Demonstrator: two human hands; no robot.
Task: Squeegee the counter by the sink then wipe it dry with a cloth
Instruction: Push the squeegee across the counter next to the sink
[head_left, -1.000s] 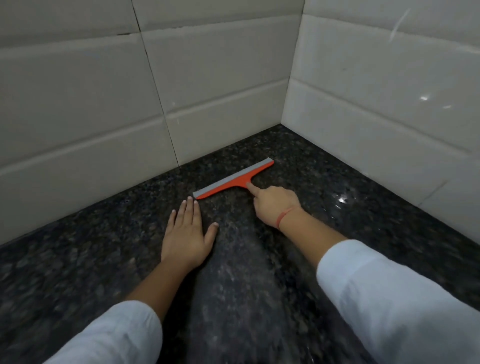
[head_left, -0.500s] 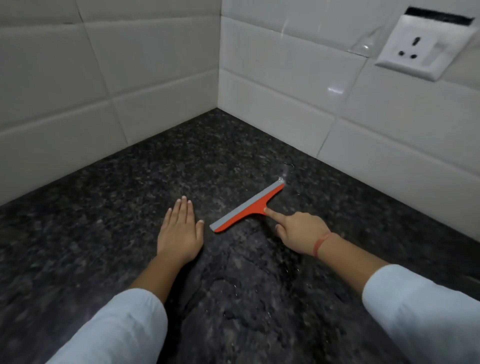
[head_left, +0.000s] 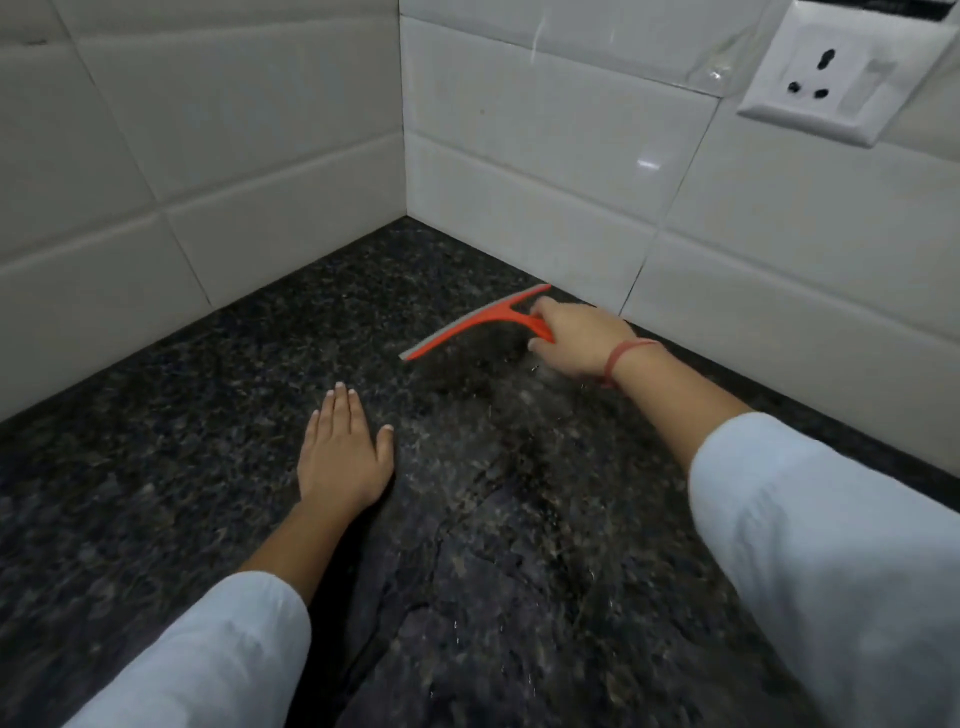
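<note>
Dark speckled granite counter (head_left: 156, 467), wet sheen down the middle, set into a corner of white tiled walls (head_left: 234, 156); socket plate (head_left: 836, 67) on the right-hand wall. Orange squeegee (head_left: 467, 327) lies blade-down on the stone near the right wall, its far tip close to the tile. Right hand (head_left: 576, 338) closed around the squeegee handle, red thread at the wrist. Left hand (head_left: 343, 457) flat on the counter, fingers together, holding nothing. Squeegee sits beyond and right of the left hand, well apart from it.
</note>
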